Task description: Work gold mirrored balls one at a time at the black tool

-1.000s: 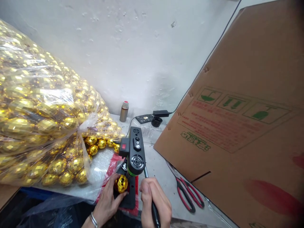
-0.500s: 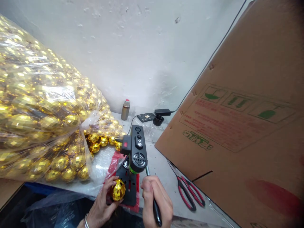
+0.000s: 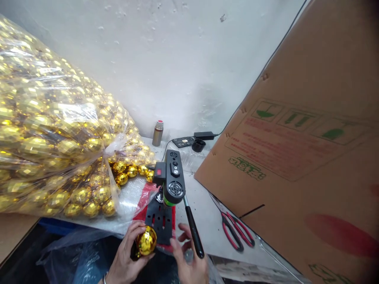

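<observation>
In my left hand (image 3: 127, 250) is a shiny gold faceted ball (image 3: 147, 240), with my fingers wrapped round its left side. The ball is held in front of the slotted black base plate (image 3: 160, 225) of a small bench drill press (image 3: 174, 177). The press's black-handled lever (image 3: 194, 230) slants down toward me on the right. My right hand (image 3: 192, 264) is beneath the lever's lower end, fingers apart and no longer wrapped round it. Part of this hand is hidden behind the handle.
A large clear bag (image 3: 59, 146) of gold balls fills the left side. Red-handled scissors (image 3: 235, 232) lie by a tall cardboard box (image 3: 290, 150) on the right. Behind the press stand a metal bottle (image 3: 158, 134), a black cap (image 3: 198, 145) and a power adapter (image 3: 204, 135).
My right hand has let go of the lever and opened below it. My left hand has drawn the ball slightly toward me, off the base plate. The view has shifted slightly.
</observation>
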Motion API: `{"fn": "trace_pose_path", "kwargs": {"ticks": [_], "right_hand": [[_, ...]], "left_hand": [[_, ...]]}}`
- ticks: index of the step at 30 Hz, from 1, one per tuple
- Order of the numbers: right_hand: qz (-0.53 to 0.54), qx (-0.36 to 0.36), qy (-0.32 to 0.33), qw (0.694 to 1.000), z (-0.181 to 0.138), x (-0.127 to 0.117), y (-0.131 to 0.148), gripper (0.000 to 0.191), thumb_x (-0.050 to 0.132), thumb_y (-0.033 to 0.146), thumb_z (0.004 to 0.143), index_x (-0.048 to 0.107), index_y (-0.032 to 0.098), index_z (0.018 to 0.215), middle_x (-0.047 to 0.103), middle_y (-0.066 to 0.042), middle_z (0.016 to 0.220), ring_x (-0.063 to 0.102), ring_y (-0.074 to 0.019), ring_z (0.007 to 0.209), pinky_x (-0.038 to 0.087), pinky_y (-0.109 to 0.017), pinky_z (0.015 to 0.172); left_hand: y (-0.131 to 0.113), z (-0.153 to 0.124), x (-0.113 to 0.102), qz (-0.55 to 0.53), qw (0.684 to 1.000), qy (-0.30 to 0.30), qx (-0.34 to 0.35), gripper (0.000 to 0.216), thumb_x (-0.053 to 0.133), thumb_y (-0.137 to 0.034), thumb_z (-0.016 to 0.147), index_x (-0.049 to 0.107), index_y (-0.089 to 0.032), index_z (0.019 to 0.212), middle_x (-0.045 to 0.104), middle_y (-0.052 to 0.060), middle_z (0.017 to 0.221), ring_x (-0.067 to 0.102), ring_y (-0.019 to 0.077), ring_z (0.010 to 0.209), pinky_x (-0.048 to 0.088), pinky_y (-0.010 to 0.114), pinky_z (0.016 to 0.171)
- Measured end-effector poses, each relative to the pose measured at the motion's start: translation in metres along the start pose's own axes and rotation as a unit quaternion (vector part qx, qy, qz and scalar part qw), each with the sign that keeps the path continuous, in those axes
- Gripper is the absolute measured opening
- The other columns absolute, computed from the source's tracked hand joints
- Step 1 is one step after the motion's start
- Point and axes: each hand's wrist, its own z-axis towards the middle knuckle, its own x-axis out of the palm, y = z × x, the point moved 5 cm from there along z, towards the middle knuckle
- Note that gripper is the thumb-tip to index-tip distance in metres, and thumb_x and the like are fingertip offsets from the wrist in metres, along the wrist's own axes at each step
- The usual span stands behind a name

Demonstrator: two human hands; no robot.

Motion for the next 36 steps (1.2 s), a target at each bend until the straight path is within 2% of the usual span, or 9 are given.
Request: {"fn": "trace_pose_path", "kwargs": {"ticks": [1, 4, 7, 10, 14, 18, 23, 36], "right_hand": [[0.012, 0.037, 0.034, 0.999, -0.012, 0.005, -0.013, 0.039, 0.07, 0.052, 0.089, 0.07, 0.024, 0.117, 0.075, -0.007, 0.103, 0.07, -0.017, 0.079, 0.058, -0.025, 0.069], [0.085, 0.125, 0.153, 0.977, -0.044, 0.022, -0.042, 0.056, 0.078, 0.051, 0.081, 0.068, 0.026, 0.131, 0.075, -0.01, 0.124, 0.076, -0.0244, 0.102, 0.062, -0.027, 0.074], [0.169, 0.2, 0.238, 0.935, -0.063, 0.036, -0.051, 0.068, 0.08, 0.049, 0.08, 0.06, 0.027, 0.142, 0.065, -0.011, 0.143, 0.068, -0.0285, 0.124, 0.061, -0.033, 0.093], [0.264, 0.251, 0.217, 0.906, -0.067, 0.037, -0.043, 0.071, 0.082, 0.053, 0.077, 0.061, 0.026, 0.139, 0.064, -0.01, 0.143, 0.064, -0.0287, 0.13, 0.054, -0.037, 0.107], [0.344, 0.286, 0.178, 0.876, -0.067, 0.03, -0.033, 0.072, 0.088, 0.056, 0.067, 0.066, 0.025, 0.129, 0.07, -0.009, 0.133, 0.068, -0.0283, 0.124, 0.054, -0.039, 0.104], [0.346, 0.27, 0.172, 0.882, -0.069, 0.022, -0.034, 0.071, 0.087, 0.054, 0.068, 0.064, 0.026, 0.129, 0.069, -0.01, 0.132, 0.066, -0.027, 0.125, 0.053, -0.038, 0.105], [0.35, 0.258, 0.175, 0.883, -0.075, 0.017, -0.043, 0.072, 0.087, 0.053, 0.07, 0.062, 0.025, 0.131, 0.068, -0.01, 0.133, 0.065, -0.0268, 0.124, 0.052, -0.038, 0.105], [0.343, 0.244, 0.205, 0.884, -0.068, 0.016, -0.041, 0.067, 0.084, 0.051, 0.071, 0.059, 0.025, 0.128, 0.068, -0.01, 0.131, 0.065, -0.0264, 0.124, 0.053, -0.039, 0.104]], "left_hand": [[0.0, -0.004, 0.001, -0.007, 1.0, 0.006, -0.011, 0.045, 0.079, -0.029, 0.085, 0.062, -0.028, 0.127, 0.074, 0.012, 0.123, 0.073, 0.0293, 0.115, 0.064, 0.04, 0.095], [-0.001, -0.017, 0.009, -0.049, 0.997, 0.038, -0.041, 0.047, 0.078, -0.025, 0.085, 0.062, -0.031, 0.129, 0.073, 0.011, 0.129, 0.072, 0.0303, 0.119, 0.063, 0.041, 0.097], [-0.002, -0.033, 0.022, -0.12, 0.986, 0.079, -0.08, 0.047, 0.072, -0.021, 0.09, 0.059, -0.032, 0.133, 0.069, 0.011, 0.138, 0.068, 0.0297, 0.125, 0.061, 0.041, 0.1], [-0.002, -0.045, 0.031, -0.189, 0.969, 0.1, -0.124, 0.047, 0.069, -0.021, 0.093, 0.054, -0.032, 0.137, 0.064, 0.012, 0.146, 0.065, 0.0295, 0.13, 0.059, 0.041, 0.103], [-0.002, -0.052, 0.033, -0.212, 0.959, 0.111, -0.154, 0.045, 0.072, -0.025, 0.092, 0.057, -0.03, 0.134, 0.061, 0.013, 0.149, 0.063, 0.0299, 0.132, 0.058, 0.041, 0.106], [-0.005, -0.048, 0.034, -0.211, 0.954, 0.125, -0.172, 0.042, 0.076, -0.031, 0.09, 0.065, -0.027, 0.13, 0.07, 0.012, 0.136, 0.069, 0.0293, 0.123, 0.061, 0.036, 0.101], [-0.01, -0.045, 0.039, -0.219, 0.949, 0.124, -0.188, 0.043, 0.08, -0.04, 0.086, 0.07, -0.025, 0.124, 0.075, 0.012, 0.129, 0.074, 0.0296, 0.116, 0.064, 0.034, 0.094], [-0.007, -0.048, 0.042, -0.224, 0.937, 0.141, -0.226, 0.044, 0.079, -0.047, 0.085, 0.071, -0.025, 0.123, 0.073, 0.013, 0.132, 0.072, 0.0313, 0.119, 0.062, 0.037, 0.098]]}}
